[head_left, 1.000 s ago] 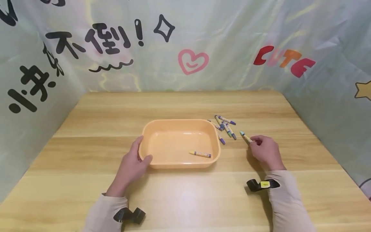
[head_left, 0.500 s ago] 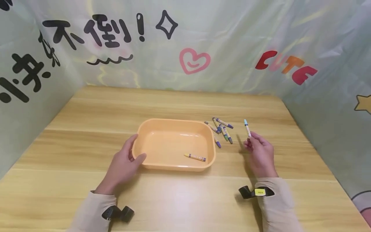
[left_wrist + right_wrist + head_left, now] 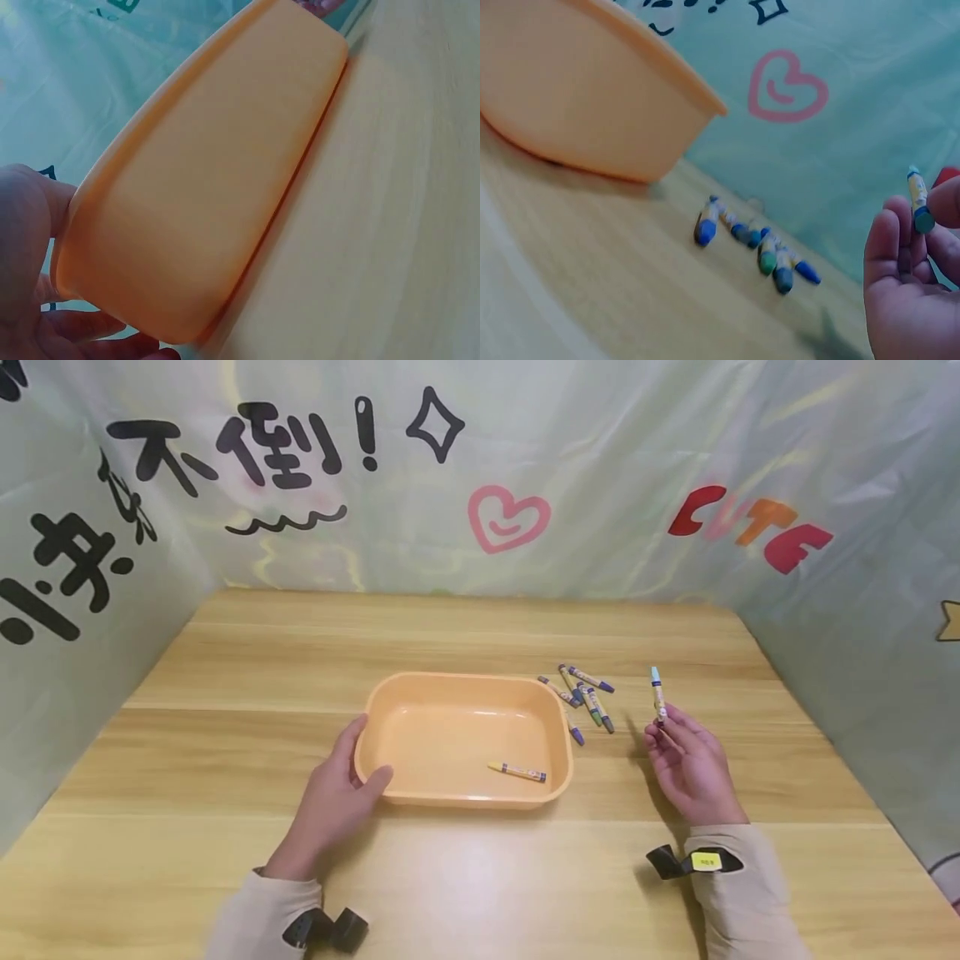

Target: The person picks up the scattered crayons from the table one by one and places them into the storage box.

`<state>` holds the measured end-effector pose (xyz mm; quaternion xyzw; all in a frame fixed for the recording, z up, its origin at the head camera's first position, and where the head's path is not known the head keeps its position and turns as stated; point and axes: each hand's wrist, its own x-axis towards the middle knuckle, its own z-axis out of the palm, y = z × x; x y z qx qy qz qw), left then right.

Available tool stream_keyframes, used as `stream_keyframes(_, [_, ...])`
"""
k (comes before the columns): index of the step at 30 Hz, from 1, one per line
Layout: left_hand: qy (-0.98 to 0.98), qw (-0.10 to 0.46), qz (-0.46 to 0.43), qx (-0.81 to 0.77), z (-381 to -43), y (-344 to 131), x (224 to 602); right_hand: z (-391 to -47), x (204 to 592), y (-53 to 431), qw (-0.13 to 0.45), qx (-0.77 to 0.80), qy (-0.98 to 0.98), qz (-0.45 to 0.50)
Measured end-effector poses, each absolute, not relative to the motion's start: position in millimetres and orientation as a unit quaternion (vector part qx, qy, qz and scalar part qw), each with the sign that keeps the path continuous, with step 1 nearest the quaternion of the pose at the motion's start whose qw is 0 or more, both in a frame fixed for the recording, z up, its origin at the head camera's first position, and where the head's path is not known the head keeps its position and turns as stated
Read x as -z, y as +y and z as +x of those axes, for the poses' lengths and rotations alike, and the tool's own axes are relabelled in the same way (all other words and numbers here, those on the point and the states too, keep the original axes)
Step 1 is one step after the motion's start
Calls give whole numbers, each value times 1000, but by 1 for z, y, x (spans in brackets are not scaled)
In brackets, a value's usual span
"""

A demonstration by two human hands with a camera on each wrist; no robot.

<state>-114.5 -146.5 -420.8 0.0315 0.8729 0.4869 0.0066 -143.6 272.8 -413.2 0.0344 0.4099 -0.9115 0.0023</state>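
My left hand [image 3: 330,806] grips the left end of an orange plastic tray [image 3: 465,799], thumb over the rim and fingers along the outer wall, as the left wrist view also shows. Inside the tray lies one yellow crayon [image 3: 517,772], near the front right. Right of the tray my right hand [image 3: 693,768] is raised above the table, pinching a light blue crayon [image 3: 658,695] between thumb and fingers with its tip up. In the right wrist view the flat end of this crayon [image 3: 924,221] faces the camera.
Several crayons [image 3: 600,710] in blue, purple and green lie in a loose heap just off the tray's right end, partly behind its rim. The wooden table [image 3: 480,885] is enclosed by printed cloth walls [image 3: 600,460] at the back and sides.
My right hand has lifted the light blue crayon from the table and turned it from slanted to upright. My left hand keeps its grip on the tray. The head view has shifted slightly.
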Motion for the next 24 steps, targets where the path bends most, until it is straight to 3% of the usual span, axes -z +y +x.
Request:
stream_keyframes(15, [877, 7, 21, -480, -110, -143, 417, -150, 399, 273, 98, 961, 258, -22])
stream_keyframes(24, [893, 15, 12, -450, -108, -159, 407, -156, 395, 250, 98, 968, 229, 15])
